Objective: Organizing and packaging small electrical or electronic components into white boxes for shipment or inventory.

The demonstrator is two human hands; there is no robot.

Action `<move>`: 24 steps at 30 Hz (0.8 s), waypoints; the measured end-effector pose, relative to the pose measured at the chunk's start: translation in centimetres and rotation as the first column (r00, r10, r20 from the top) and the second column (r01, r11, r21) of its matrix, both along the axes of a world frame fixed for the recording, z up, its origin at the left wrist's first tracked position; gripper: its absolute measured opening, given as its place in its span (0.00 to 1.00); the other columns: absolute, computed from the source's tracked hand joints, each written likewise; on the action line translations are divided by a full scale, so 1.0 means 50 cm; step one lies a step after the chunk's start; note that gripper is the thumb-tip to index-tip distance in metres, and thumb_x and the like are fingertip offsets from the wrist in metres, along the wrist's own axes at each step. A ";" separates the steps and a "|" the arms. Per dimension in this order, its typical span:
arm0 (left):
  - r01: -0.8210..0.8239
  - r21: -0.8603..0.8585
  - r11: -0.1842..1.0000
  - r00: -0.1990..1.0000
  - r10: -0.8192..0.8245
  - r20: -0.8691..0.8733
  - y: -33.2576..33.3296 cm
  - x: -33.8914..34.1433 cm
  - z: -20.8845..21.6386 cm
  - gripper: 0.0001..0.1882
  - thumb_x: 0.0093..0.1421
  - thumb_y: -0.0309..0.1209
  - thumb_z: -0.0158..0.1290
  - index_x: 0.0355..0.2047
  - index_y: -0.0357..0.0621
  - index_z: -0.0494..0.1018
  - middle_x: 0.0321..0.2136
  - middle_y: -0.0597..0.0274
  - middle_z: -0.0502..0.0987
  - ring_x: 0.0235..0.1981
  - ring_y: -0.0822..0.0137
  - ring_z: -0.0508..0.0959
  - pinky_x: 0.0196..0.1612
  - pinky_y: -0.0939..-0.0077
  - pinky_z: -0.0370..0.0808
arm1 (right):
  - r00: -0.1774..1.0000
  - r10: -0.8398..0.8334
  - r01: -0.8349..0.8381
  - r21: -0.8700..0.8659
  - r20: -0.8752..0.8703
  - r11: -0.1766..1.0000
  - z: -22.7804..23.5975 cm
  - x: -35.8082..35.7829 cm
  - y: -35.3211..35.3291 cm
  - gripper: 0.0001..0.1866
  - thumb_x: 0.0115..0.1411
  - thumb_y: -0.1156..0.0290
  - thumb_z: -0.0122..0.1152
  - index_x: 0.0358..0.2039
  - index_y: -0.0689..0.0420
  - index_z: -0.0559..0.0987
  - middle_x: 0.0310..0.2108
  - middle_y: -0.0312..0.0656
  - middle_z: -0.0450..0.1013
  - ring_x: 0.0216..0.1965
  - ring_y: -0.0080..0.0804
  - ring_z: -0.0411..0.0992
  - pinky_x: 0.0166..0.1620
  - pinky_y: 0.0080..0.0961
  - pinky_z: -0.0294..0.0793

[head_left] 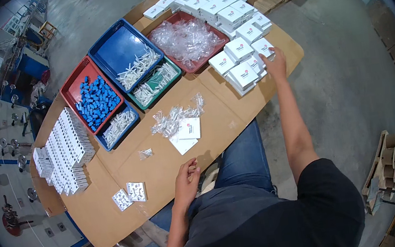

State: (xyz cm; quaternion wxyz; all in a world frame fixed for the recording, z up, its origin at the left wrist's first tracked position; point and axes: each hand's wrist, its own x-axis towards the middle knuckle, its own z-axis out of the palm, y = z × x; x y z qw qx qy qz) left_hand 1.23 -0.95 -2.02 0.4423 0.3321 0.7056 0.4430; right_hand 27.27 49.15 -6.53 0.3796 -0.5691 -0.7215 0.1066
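Observation:
At the right end of the table, my right hand grips the near edge of a flat white box, thumb on one side and fingers on the other. That box sits among a large group of stacked white boxes. My left hand hangs by the table's front edge, fingers loosely curled and apart, with nothing in it. Beyond it lie two white square pieces, partly overlapping, against a pile of small clear bags with white parts. A single small clear bag rests further left.
Two white moulded plates lie near the front edge. White units stand stacked at the left. Trays hold blue parts, white plastic pieces and clear bags. A cardboard sheet covers the table.

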 end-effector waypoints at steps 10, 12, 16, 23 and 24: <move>-0.506 0.068 0.860 0.815 0.503 -0.289 -0.165 -0.118 -0.089 0.19 0.66 0.28 0.58 0.55 0.35 0.75 0.45 0.50 0.81 0.45 0.61 0.79 0.53 0.66 0.75 | 0.899 0.231 -0.299 -0.136 -0.371 0.945 0.071 -0.152 -0.305 0.11 0.67 0.69 0.63 0.44 0.63 0.82 0.39 0.46 0.81 0.40 0.35 0.78 0.46 0.30 0.77; -0.611 0.075 0.788 0.697 0.581 -0.421 -0.206 -0.136 -0.089 0.21 0.64 0.28 0.60 0.56 0.35 0.74 0.48 0.48 0.79 0.48 0.57 0.78 0.55 0.63 0.74 | 0.854 0.455 -0.518 -0.326 -0.252 0.791 0.064 -0.235 -0.439 0.10 0.66 0.71 0.64 0.45 0.60 0.82 0.41 0.46 0.80 0.43 0.37 0.79 0.48 0.30 0.77; -0.698 0.162 0.698 0.327 0.512 -0.795 -0.268 -0.169 -0.089 0.37 0.57 0.32 0.66 0.63 0.34 0.65 0.58 0.43 0.70 0.58 0.45 0.70 0.63 0.54 0.66 | 0.664 0.744 -0.736 -0.238 -0.071 0.634 -0.006 -0.323 -0.552 0.17 0.59 0.71 0.71 0.49 0.58 0.81 0.52 0.51 0.75 0.54 0.48 0.74 0.55 0.38 0.75; -0.698 0.044 0.715 0.381 0.423 -0.822 -0.304 -0.186 -0.095 0.52 0.50 0.38 0.72 0.69 0.33 0.56 0.61 0.41 0.67 0.62 0.40 0.66 0.66 0.49 0.63 | 0.593 0.801 -0.763 -0.261 0.086 0.592 -0.043 -0.355 -0.552 0.29 0.52 0.67 0.78 0.55 0.55 0.78 0.64 0.57 0.65 0.65 0.59 0.64 0.67 0.46 0.64; -0.711 0.023 0.703 0.380 0.412 -0.828 -0.303 -0.189 -0.100 0.50 0.51 0.38 0.72 0.68 0.33 0.57 0.61 0.41 0.67 0.62 0.40 0.67 0.66 0.50 0.64 | 0.560 0.824 -0.787 -0.256 0.089 0.562 -0.041 -0.356 -0.546 0.29 0.52 0.67 0.78 0.54 0.55 0.78 0.65 0.57 0.64 0.66 0.59 0.63 0.67 0.46 0.65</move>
